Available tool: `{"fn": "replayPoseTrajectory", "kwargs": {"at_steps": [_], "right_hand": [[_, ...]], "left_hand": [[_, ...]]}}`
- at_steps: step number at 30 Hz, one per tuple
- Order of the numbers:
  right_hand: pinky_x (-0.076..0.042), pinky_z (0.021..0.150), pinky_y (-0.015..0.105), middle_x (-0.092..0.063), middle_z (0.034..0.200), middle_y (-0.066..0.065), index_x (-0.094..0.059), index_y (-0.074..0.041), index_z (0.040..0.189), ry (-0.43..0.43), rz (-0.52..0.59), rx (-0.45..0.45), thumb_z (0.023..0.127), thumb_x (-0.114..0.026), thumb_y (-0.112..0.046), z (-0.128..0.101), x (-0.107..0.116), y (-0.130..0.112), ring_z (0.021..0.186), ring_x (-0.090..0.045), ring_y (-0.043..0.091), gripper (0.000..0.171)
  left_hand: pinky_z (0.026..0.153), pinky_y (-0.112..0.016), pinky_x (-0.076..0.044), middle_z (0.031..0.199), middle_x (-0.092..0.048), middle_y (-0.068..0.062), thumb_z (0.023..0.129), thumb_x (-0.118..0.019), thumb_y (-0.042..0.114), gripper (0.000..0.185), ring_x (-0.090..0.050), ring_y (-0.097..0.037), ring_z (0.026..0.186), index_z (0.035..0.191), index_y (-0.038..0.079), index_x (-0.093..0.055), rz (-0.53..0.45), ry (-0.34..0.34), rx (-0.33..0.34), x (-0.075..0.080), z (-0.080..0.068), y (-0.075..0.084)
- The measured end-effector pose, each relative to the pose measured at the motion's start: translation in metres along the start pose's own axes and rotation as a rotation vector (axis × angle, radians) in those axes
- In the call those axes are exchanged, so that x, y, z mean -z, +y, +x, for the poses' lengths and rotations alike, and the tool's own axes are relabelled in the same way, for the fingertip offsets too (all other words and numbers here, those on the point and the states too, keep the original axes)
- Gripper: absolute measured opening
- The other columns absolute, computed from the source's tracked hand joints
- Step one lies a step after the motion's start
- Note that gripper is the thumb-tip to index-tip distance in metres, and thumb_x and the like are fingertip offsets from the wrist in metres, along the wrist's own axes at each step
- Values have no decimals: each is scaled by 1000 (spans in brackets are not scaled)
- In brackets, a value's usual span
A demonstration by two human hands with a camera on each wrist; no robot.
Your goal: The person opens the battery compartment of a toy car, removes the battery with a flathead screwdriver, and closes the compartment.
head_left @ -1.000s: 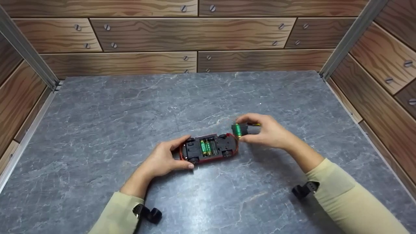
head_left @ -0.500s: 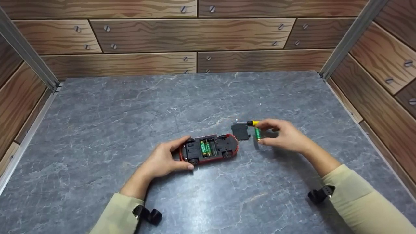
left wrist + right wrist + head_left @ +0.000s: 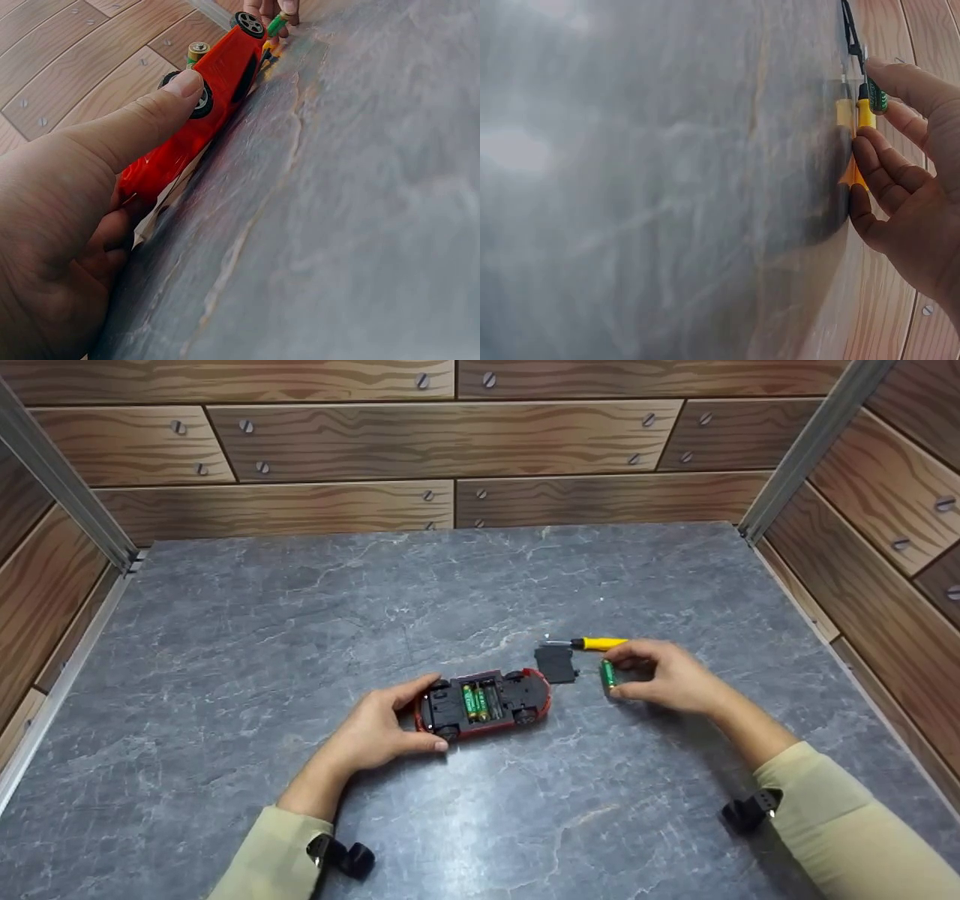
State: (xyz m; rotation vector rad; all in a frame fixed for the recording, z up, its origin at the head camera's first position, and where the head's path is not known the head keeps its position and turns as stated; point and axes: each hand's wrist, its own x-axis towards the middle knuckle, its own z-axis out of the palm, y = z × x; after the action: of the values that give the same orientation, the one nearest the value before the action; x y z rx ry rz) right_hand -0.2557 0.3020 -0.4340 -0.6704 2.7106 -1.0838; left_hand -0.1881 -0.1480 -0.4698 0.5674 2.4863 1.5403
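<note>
A red toy car (image 3: pixel 484 705) lies upside down on the table, its black underside facing up. My left hand (image 3: pixel 379 724) grips one end of it between thumb and fingers. Two green batteries (image 3: pixel 475 701) sit side by side in its uncovered battery compartment, with a vacant slot beside them. To the right, my right hand (image 3: pixel 664 679) pinches another green battery (image 3: pixel 608 677) between thumb and fingertips, close over the table. In the left wrist view, the car's red side (image 3: pixel 217 82) and wheels show, with my left thumb along it.
A black battery cover (image 3: pixel 555 664) lies flat just beyond the car's right end. Behind it, a screwdriver (image 3: pixel 600 643) with a yellow handle lies near my right fingers. Wood-patterned walls (image 3: pixel 450 442) border the grey marbled table (image 3: pixel 300 607) at the back and sides.
My right hand has moved right, away from the car's end, carrying the battery. The cover and screwdriver have come into plain sight. My left hand and the car have stayed put.
</note>
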Motion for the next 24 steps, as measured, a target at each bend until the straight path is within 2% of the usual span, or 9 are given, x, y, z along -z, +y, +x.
{"fn": "replayPoseTrajectory", "kwargs": {"at_steps": [10, 16, 24], "right_hand": [[-51, 96, 42, -72, 115, 5, -75, -13, 127, 12, -110, 12, 85, -92, -23, -2, -2, 4, 107, -66, 25, 46], [-50, 96, 45, -70, 115, 5, -76, -15, 126, 13, -121, 19, 85, -92, -25, -3, -3, 5, 107, -64, 25, 46], [-48, 100, 46, -69, 119, 6, -74, -15, 130, -8, -97, -3, 84, -92, -26, -2, -2, 6, 111, -63, 26, 50]], "left_hand": [[123, -48, -35, 154, -58, -10, 71, -100, 34, 104, -58, -25, 136, 159, 13, -50, 18, -8, 21, 0, 0, 3], [123, -47, -35, 154, -58, -9, 70, -100, 35, 103, -59, -24, 135, 159, 15, -50, 27, -9, 35, 0, 0, 4], [123, -46, -36, 153, -58, -8, 72, -100, 32, 100, -55, -25, 140, 158, 13, -52, 28, 0, 16, 0, -1, 3]]}}
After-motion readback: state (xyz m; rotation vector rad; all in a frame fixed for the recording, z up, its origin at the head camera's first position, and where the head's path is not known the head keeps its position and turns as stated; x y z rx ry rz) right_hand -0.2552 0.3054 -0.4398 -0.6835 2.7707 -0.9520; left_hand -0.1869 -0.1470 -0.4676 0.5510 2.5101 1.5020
